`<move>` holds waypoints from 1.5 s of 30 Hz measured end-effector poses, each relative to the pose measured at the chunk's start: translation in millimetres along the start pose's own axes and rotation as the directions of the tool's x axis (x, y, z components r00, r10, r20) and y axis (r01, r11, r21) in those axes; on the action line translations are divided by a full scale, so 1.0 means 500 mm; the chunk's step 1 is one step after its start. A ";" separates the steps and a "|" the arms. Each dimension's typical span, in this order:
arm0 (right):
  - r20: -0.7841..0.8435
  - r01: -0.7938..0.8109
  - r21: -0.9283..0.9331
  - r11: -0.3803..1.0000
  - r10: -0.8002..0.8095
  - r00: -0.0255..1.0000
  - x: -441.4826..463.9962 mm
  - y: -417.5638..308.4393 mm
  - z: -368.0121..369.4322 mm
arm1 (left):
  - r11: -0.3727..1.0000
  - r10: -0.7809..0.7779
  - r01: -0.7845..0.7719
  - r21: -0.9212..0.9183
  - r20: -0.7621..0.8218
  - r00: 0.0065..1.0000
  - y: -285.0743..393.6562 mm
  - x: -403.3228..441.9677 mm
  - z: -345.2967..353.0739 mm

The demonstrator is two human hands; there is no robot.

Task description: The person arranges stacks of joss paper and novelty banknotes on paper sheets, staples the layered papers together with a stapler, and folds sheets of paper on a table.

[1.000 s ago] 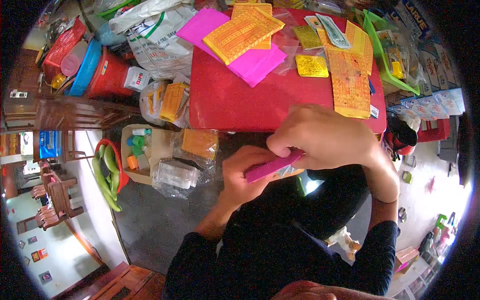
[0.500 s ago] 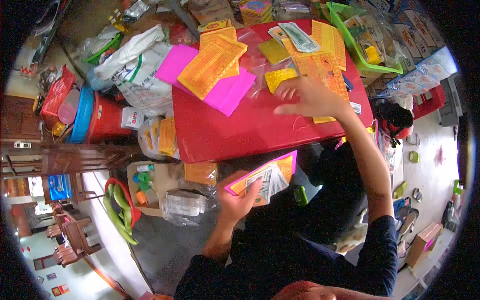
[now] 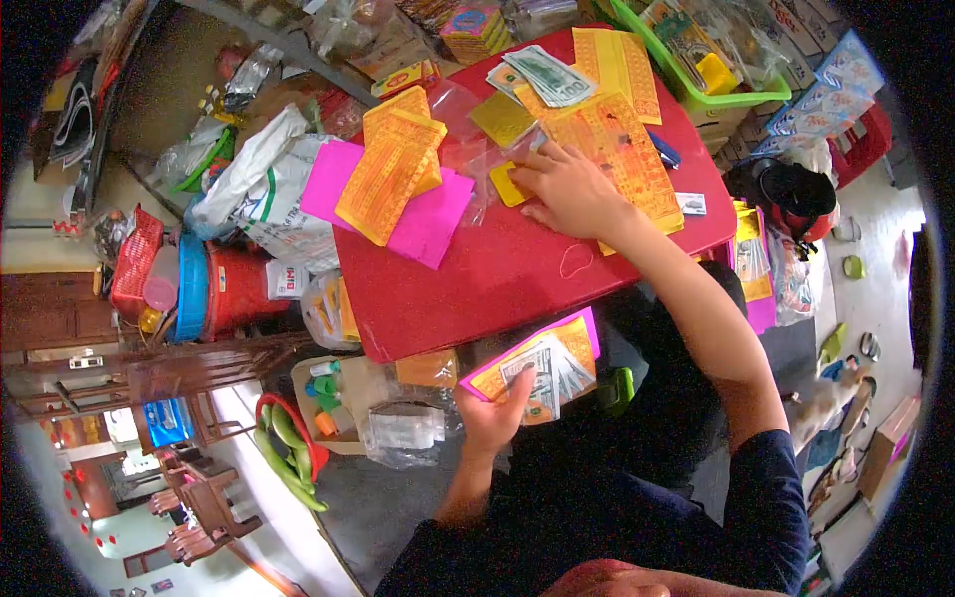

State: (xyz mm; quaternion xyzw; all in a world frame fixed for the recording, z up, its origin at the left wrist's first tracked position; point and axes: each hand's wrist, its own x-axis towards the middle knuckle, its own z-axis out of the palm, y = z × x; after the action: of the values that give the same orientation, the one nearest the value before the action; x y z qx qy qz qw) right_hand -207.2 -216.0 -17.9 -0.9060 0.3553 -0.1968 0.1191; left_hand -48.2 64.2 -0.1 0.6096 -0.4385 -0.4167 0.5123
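Observation:
My left hand is closed on a fanned bundle of paper: banknote-like sheets over a yellow printed sheet and pink paper. It is held below the front edge of the red table. My right hand rests over the table with bent fingers, on or just above a small yellow packet and a gold sheet. Whether its fingertips grip anything is hard to make out. Beside it lie orange printed sheets and a stack of 100 notes.
Orange sheets lie on pink paper at the table's left. A green basket stands at the far right corner. To the left are a white sack and a red bucket; a box sits below.
My right hand has come down toward the yellow packet, its fingers now over it. My left hand still holds the paper bundle. The whole view has turned slightly.

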 end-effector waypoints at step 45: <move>-0.025 0.021 0.999 0.044 0.081 0.996 -0.057 -0.098 -0.087 | 0.976 0.205 -0.204 -0.071 0.007 0.979 0.056 0.036 0.037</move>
State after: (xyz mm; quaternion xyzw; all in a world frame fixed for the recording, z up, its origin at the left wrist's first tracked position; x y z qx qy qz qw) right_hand -216.4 -164.3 30.3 -0.5568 0.1434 -0.4186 0.7030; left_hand -64.0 39.8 24.2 0.5403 -0.4876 -0.3811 0.5702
